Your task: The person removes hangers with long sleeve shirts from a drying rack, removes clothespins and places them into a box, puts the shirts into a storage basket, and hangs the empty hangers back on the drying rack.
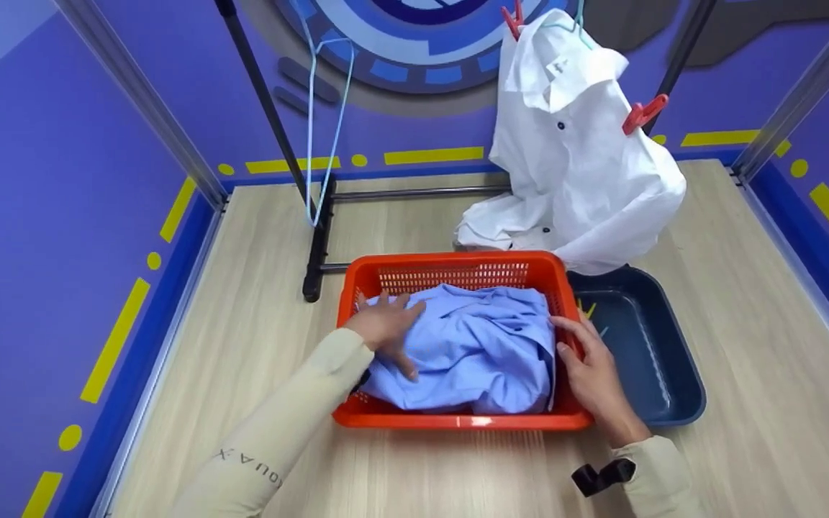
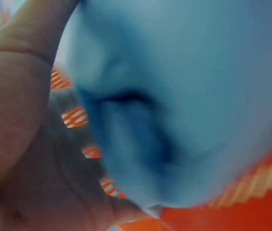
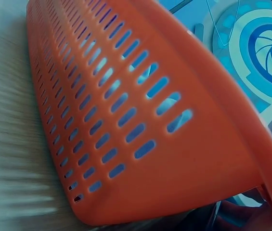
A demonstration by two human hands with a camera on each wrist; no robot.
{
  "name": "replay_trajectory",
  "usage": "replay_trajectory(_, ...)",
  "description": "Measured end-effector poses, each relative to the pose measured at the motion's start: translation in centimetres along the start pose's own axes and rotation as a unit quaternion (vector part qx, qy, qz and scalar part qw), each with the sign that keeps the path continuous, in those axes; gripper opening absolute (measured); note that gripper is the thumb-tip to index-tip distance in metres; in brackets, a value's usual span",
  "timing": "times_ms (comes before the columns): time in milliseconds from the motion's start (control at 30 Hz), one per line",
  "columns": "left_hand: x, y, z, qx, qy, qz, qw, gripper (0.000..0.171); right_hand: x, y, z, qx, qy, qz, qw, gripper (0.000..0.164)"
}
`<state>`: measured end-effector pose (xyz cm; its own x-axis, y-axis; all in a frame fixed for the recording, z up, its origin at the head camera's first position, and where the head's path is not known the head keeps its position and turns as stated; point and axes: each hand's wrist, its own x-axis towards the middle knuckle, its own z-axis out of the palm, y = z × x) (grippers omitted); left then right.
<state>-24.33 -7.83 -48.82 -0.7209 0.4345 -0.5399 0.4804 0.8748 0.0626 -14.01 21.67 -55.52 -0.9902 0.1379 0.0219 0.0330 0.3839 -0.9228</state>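
The person wore long cream sleeves. The left sleeve (image 1: 288,414) was plain and close-fitting, with dark capital lettering (image 1: 250,464) along the forearm; the characters appeared inverted in the head view and were legible only in part. The right sleeve (image 1: 663,478) matched in colour. A black wrist device (image 1: 605,476) with a blocky, two-lobed housing was mounted at the right cuff. A small black part (image 1: 361,380), mostly hidden, showed at the left cuff. Both hands were ungloved.
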Motion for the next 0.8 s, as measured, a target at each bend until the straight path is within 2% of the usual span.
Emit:
replay_trajectory(167, 0.1, 1.3, 2.3, 0.112, 0.002, -0.017, 0.9936, 0.128, 0.0, 0.0, 0.0, -0.007, 0.004, -0.003, 1.000, 0.038)
replay_trajectory(267, 1.0, 1.8, 3.2, 0.150, 0.018, -0.038, 0.9878, 0.121, 0.0, 0.0, 0.0, -0.011, 0.008, -0.002, 1.000, 0.038)
replay_trajectory(333, 1.3, 2.0, 3.1, 0.165, 0.024, -0.045, 0.9850, 0.118, 0.0, 0.1, 0.1, -0.010, 0.010, -0.002, 1.000, 0.038)
replay_trajectory(367, 1.2, 2.1, 2.9, 0.168, 0.028, -0.044, 0.9845, 0.110, -0.1, 0.1, 0.1, -0.009, 0.009, 0.000, 1.000, 0.038)
replay_trajectory(400, 1.1, 2.1, 2.5, 0.165, 0.027, -0.042, 0.9850, 0.109, -0.1, 0.1, 0.1, -0.008, 0.008, 0.001, 1.000, 0.038)
replay_trajectory(433, 0.8, 2.1, 2.0, 0.160, 0.027, -0.035, 0.9862, 0.108, -0.1, 0.2, 0.2, -0.007, 0.009, 0.001, 1.000, 0.038)
replay_trajectory(533, -0.6, 2.2, -0.1, 0.098, 0.021, 0.000, 0.9950, 0.109, -0.1, 0.2, 0.3, -0.006, 0.008, -0.002, 1.000, 0.038)
replay_trajectory(600, -1.3, 2.5, -1.5, 0.055, 0.033, 0.039, 0.9972, 0.101, -0.1, 0.3, 0.3, -0.008, 0.008, -0.005, 1.000, 0.038)
replay_trajectory(633, -1.5, 2.7, -2.1, 0.027, 0.045, 0.063, 0.9966, 0.090, -0.1, 0.3, 0.3, -0.008, 0.008, -0.006, 1.000, 0.038)
replay_trajectory(667, -1.7, 3.0, -2.7, -0.005, 0.055, 0.088, 0.9945, 0.077, -0.1, 0.3, 0.3, -0.008, 0.008, -0.006, 1.000, 0.038)
replay_trajectory(733, -1.5, 3.7, -3.5, -0.052, 0.075, 0.151, 0.9844, 0.051, -0.1, 0.2, 0.1, -0.007, 0.009, -0.006, 1.000, 0.038)
replay_trajectory(767, -1.3, 4.2, -3.7, -0.078, 0.070, 0.182, 0.9776, 0.040, -0.1, 0.2, 0.1, -0.006, 0.009, -0.005, 1.000, 0.038)
replay_trajectory(800, -1.1, 4.6, -3.6, -0.110, 0.049, 0.208, 0.9708, 0.031, 0.0, 0.1, 0.0, -0.004, 0.009, -0.006, 1.000, 0.038)
